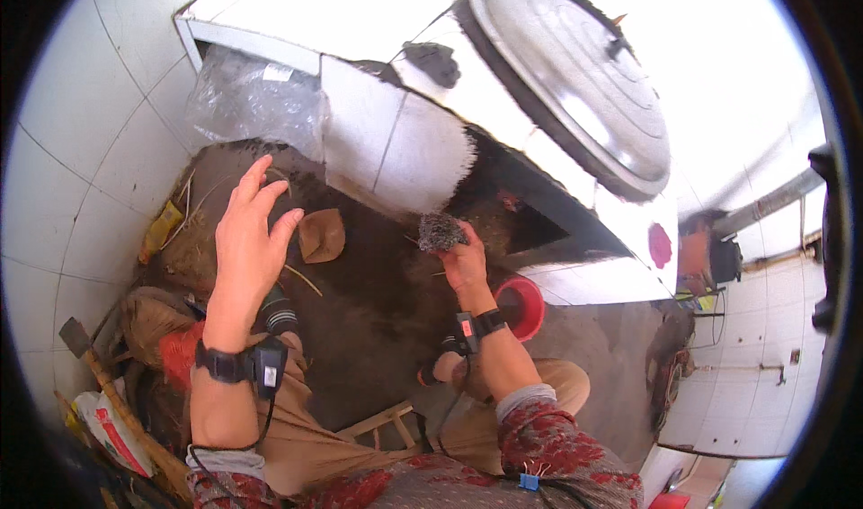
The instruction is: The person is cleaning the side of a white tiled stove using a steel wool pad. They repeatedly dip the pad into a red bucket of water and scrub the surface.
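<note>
My right hand [465, 260] grips a grey steel wool scourer [441, 232] by one side, in front of the blackened firebox opening [539, 219] of a white-tiled stove [377, 135]. Soot darkens the tiles around that opening. Held up on the left, my left hand [253, 233] has its fingers apart and nothing in it. A brown piece of cardboard or paper [322, 236] lies on the dark floor just to the right of it. On the stove top, a large round metal lid [573, 84] covers a wok or pot, and a dark crumpled rag [435, 63] lies beside it.
A red plastic bucket [529, 310] stands by my right wrist, below the stove. Clear plastic sheeting [256, 98] fills the recess at its left end. A long-handled tool [111, 381] leans at the lower left, near a red bag [181, 354]. Beneath me is a wooden stool [381, 423].
</note>
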{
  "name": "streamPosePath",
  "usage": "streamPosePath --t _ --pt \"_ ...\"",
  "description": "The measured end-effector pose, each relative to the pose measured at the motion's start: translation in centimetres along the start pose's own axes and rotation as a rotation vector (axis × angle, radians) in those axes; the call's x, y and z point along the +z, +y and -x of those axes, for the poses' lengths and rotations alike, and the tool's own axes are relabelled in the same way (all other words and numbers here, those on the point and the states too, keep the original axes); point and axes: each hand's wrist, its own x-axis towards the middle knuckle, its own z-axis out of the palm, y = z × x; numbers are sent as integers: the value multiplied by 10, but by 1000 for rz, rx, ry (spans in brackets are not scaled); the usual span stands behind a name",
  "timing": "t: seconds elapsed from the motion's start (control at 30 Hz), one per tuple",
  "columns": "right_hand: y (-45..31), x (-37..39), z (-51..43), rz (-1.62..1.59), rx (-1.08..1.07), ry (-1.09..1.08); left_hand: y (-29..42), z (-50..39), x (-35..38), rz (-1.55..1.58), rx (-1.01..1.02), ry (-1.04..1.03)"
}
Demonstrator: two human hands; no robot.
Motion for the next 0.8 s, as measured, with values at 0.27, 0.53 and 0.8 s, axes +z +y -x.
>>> streamPosePath --t 0.27,0.53,0.8 --pt "-222 -5 68 256 -210 -81 -11 -7 27 -81 45 -44" --pt "-348 -125 155 836 -261 298 -16 -2 23 -147 52 -81" --pt "-120 -306 128 1325 153 637 -18 7 29 -109 -42 -214"
